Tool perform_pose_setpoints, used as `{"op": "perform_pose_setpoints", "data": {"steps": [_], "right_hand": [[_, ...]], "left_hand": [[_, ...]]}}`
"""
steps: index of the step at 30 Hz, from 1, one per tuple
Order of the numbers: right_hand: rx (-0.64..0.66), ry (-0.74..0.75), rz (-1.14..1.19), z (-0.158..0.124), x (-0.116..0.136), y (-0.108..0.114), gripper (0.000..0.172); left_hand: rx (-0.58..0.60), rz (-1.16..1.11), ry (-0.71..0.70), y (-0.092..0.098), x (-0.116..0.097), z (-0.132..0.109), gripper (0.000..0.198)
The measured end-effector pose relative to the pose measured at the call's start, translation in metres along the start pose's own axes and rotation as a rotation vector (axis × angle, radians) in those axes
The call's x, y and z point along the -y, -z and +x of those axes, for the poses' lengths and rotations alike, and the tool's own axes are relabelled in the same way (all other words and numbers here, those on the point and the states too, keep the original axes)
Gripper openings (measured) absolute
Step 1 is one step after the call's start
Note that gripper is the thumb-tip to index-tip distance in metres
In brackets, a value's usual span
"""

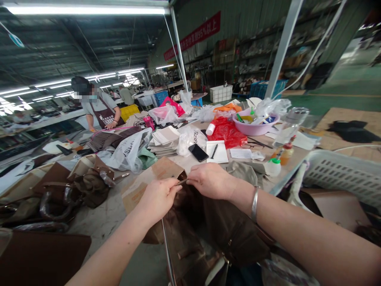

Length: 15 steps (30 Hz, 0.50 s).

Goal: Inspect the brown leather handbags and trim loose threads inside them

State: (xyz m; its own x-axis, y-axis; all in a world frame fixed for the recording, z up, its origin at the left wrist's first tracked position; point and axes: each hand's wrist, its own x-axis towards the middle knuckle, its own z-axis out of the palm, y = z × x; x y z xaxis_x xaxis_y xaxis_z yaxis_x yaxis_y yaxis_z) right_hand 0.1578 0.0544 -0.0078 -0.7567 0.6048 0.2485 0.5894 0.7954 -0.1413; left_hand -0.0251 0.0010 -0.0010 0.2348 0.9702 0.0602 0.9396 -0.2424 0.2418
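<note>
A dark brown bag lies open on the table in front of me, with metal zip hardware on its side. My left hand is closed in a pinch on a thin strip at the bag's upper edge. Facing it, my right hand pinches the same edge, and the fingertips of both almost meet. A brown paper or cardboard piece sits behind and under my left hand. The bag's inside is dark and mostly hidden.
Brown bags crowd the left side. A phone, a notepad with a pen and a green-capped bottle stand beyond my hands. At right is a white plastic basket. A co-worker bends over the table's far left.
</note>
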Motion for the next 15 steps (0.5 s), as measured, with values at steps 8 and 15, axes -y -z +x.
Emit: {"op": "perform_pose_setpoints", "data": {"steps": [8, 15], "right_hand": [[0.050, -0.093, 0.282, -0.002, -0.006, -0.002, 0.040], [-0.115, -0.525, 1.393, -0.046, -0.056, -0.003, 0.061]], "left_hand": [[-0.004, 0.193, -0.089, 0.002, -0.013, 0.016, 0.024], [0.006, 0.203, -0.051, 0.003, -0.011, 0.013, 0.029]]}}
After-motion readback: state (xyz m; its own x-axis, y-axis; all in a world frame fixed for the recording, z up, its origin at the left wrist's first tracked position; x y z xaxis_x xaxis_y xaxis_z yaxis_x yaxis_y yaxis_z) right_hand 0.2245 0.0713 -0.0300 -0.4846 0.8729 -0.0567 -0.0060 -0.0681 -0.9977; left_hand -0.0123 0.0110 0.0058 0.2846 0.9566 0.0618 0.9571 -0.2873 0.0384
